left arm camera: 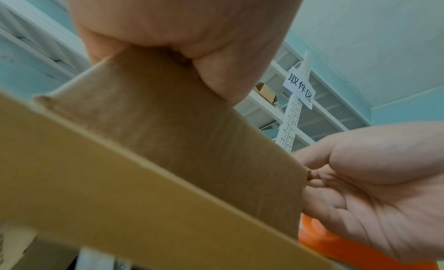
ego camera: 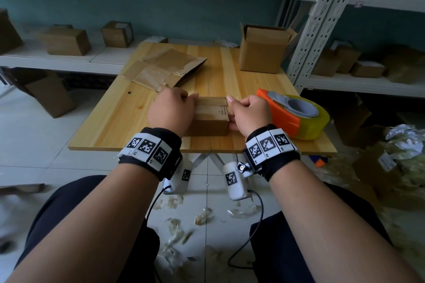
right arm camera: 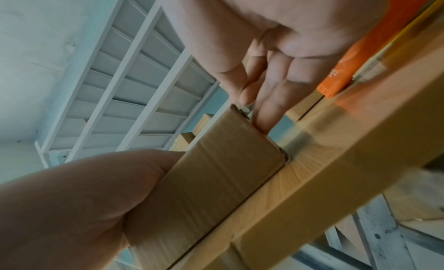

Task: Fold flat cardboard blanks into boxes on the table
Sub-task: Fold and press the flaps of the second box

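A small brown cardboard box [ego camera: 211, 118] stands on the wooden table [ego camera: 119, 122] near its front edge, its top flaps folded down. My left hand [ego camera: 171, 110] grips the box's left end, fingers curled over the top. My right hand [ego camera: 248, 112] holds the right end, thumb on the top edge and fingers against the side. In the right wrist view the thumb and fingers [right arm camera: 266, 112] meet at the box's [right arm camera: 216, 179] upper corner. The left wrist view shows the box's front wall [left arm camera: 168, 131] under my left hand [left arm camera: 182, 27].
An orange tape dispenser [ego camera: 296, 115] with a yellowish roll lies just right of my right hand. Several flat cardboard blanks [ego camera: 161, 69] lie at the table's back left. An open box [ego camera: 262, 50] stands at the back right. Shelves with boxes surround the table; scraps litter the floor.
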Motion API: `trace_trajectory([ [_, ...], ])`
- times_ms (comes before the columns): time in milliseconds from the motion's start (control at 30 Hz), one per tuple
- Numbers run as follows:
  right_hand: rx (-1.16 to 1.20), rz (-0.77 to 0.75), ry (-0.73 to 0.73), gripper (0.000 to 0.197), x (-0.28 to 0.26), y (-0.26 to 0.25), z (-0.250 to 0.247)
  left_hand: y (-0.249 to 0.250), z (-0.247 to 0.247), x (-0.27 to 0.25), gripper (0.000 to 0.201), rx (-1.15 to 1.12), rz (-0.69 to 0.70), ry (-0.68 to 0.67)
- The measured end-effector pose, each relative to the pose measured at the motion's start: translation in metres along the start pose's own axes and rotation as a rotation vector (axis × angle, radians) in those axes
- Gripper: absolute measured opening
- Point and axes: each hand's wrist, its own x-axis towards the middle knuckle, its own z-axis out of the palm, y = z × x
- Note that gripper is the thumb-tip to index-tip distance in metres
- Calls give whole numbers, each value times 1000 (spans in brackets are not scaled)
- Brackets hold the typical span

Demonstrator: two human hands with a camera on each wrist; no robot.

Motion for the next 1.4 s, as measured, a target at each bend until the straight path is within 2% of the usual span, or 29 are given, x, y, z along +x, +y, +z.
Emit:
trace_trajectory([
  [267,-90,-52,17,30,1,0,0,2,0,-7,43,186,62,21],
  [467,-110,-95,32,32,-3,1,0,4,6,-9,46,269,51,46],
  [600,-131,-128,48,30,-5,-1,1,6,9,-8,59,217,21,-3],
  [700,-157,-162,51,28,-7,-2,2,9,9,-11,70,242,29,15],
  [833,-141,-152,51,28,-6,-1,1,11,7,-10,75,264,41,16],
  [933,-125,-121,39,30,-4,1,1,5,4,-5,70,185,33,-26],
  [1200,-95,-65,46,36,10,3,-8,-6,-3,-4,28,-193,28,33],
  [1300,-89,-41,53,37,12,1,-12,-9,-2,-4,29,-320,-36,52],
  [1400,-86,-35,59,35,11,1,-13,-8,-2,-2,45,-487,-229,68],
])
